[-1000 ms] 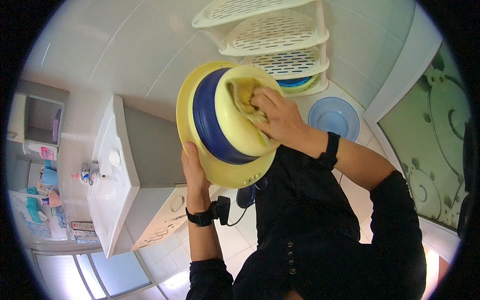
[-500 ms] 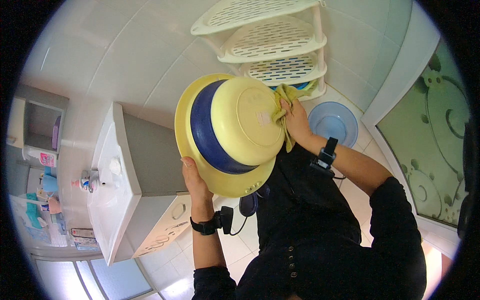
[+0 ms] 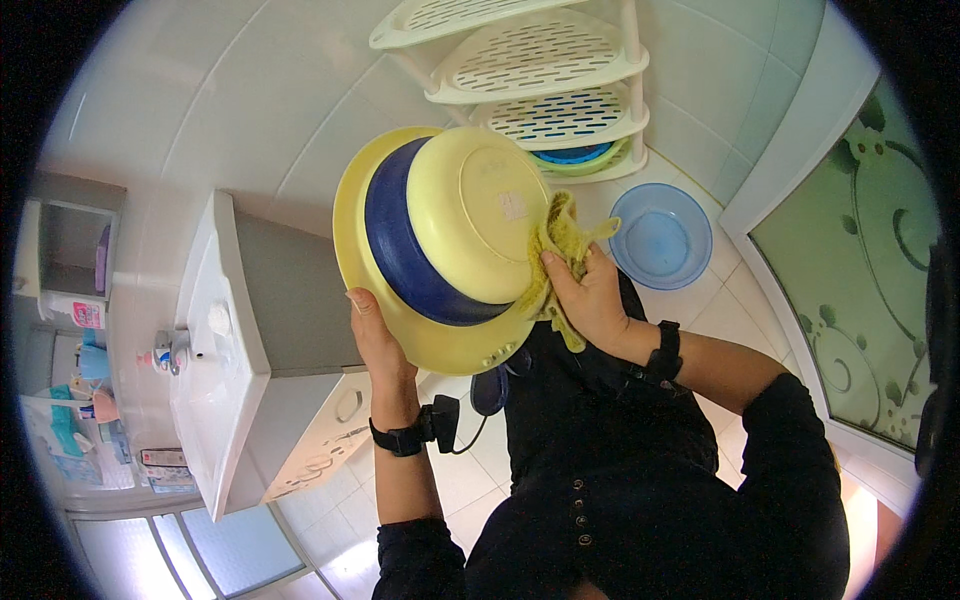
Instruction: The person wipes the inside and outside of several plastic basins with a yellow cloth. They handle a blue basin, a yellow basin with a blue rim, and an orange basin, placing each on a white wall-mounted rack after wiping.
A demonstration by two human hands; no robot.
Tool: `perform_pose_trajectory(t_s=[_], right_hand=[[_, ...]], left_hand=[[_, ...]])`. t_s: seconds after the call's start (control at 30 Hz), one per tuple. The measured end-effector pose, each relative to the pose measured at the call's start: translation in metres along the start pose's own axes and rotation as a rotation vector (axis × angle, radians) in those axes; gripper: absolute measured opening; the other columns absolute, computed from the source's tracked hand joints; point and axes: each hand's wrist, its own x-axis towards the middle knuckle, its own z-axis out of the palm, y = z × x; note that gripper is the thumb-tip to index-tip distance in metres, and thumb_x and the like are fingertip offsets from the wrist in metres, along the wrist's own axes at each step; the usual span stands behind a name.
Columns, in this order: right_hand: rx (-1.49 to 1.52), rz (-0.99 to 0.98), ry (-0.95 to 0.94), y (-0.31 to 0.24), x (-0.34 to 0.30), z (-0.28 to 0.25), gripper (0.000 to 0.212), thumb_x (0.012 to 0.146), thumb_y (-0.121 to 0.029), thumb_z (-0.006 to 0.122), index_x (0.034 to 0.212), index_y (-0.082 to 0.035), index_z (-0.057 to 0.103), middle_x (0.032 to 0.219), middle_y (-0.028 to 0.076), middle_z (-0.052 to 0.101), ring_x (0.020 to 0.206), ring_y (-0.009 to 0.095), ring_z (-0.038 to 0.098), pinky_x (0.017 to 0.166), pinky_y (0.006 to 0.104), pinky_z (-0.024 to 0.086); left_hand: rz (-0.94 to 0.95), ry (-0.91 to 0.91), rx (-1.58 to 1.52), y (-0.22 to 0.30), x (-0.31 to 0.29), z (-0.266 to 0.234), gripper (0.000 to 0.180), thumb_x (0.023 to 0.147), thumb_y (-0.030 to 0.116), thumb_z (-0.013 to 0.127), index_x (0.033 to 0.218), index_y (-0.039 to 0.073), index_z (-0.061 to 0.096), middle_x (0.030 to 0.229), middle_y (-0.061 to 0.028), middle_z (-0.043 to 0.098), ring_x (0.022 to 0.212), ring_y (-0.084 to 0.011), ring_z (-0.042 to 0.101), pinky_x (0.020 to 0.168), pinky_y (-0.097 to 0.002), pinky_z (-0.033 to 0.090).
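Note:
A yellow plastic basin (image 3: 470,215) with a dark blue band is held up on its side, its base turned toward the right. My left hand (image 3: 382,340) grips the lower left part of its wide rim, thumb on the outside and the other fingers hidden behind it. In my right hand (image 3: 592,300) is a crumpled yellow-green cloth (image 3: 556,255), pressed against the basin's outer wall near the base. The cloth's loose ends hang past my fingers.
A white sink (image 3: 215,330) with a tap stands on a cabinet at left. Beyond the basin rises a white slotted corner shelf (image 3: 540,60), with basins on its bottom tier. A blue basin (image 3: 660,238) sits on the tiled floor, near a frosted glass door (image 3: 850,270).
My right hand and the cloth have slid down along the basin's outer side, toward me. The view has shifted a little, and the left hand keeps its hold on the rim.

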Motion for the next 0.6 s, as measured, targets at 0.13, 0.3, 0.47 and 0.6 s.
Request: perform_pose_trajectory(t_s=[0.13, 0.3, 0.47, 0.6], right_hand=[[-0.148, -0.204, -0.106, -0.021, 0.0, -0.006, 0.023, 0.082, -0.017, 0.066, 0.093, 0.003, 0.062, 0.087, 0.018, 0.065, 0.078, 0.031, 0.065, 0.069, 0.0342, 0.051], [-0.208, -0.463, -0.213, -0.041, 0.01, 0.005, 0.024, 0.076, -0.018, 0.07, 0.095, -0.004, 0.066, 0.097, 0.011, 0.063, 0.082, 0.029, 0.063, 0.067, 0.0347, 0.052], [-0.517, -0.714, -0.319, -0.031, 0.021, -0.005, 0.026, 0.076, -0.021, 0.066, 0.099, -0.007, 0.065, 0.101, 0.006, 0.058, 0.083, 0.025, 0.061, 0.064, 0.0335, 0.052], [-0.649, -0.718, -0.369, -0.003, 0.035, -0.03, 0.025, 0.079, -0.022, 0.063, 0.101, -0.011, 0.064, 0.102, 0.004, 0.057, 0.085, 0.026, 0.061, 0.064, 0.034, 0.052]], left_hand=[[-0.007, -0.024, -0.078, 0.0, 0.001, 0.0, 0.07, 0.094, 0.058, 0.035, 0.135, 0.002, 0.036, 0.127, -0.0124, 0.051, 0.113, -0.0228, 0.052, 0.095, -0.0347, 0.042], [0.016, -0.053, -0.102, -0.002, 0.001, -0.003, 0.068, 0.093, 0.057, 0.036, 0.136, 0.003, 0.036, 0.128, -0.0118, 0.051, 0.112, -0.0226, 0.053, 0.095, -0.035, 0.043], [-0.026, -0.009, -0.095, -0.006, 0.002, -0.009, 0.069, 0.093, 0.057, 0.036, 0.137, 0.004, 0.035, 0.129, -0.0115, 0.05, 0.114, -0.0223, 0.052, 0.095, -0.0355, 0.043], [-0.026, -0.043, -0.153, -0.011, 0.005, -0.012, 0.069, 0.093, 0.057, 0.036, 0.137, 0.004, 0.034, 0.13, -0.0122, 0.05, 0.116, -0.0226, 0.051, 0.095, -0.0361, 0.043]])
